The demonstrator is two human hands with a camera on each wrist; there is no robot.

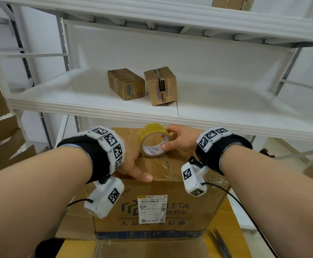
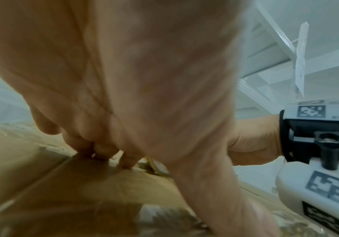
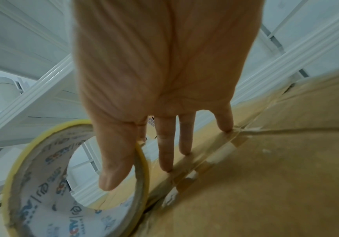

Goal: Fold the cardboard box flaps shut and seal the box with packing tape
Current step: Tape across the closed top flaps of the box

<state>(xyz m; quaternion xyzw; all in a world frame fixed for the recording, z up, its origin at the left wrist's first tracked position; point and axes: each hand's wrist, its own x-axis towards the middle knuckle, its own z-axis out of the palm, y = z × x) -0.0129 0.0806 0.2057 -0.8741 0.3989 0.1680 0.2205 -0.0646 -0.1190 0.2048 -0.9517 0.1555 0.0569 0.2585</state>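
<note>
- Now the right hand (image 1: 182,139) pinches the tape roll (image 1: 153,140), standing on edge on the cardboard box (image 1: 152,207), thumb inside its core.
- Left hand (image 1: 133,164) fingers (image 2: 103,150) press flat on the box top, beside the roll.

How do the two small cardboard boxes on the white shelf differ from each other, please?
The left small box lies low on its long side, while the right small box stands taller, on end. The left small box shows greenish printed panels and a barcode on its end; the right small box carries a dark tape strip down its front. Both are brown cardboard, closed, sitting close together on the white shelf.
</note>
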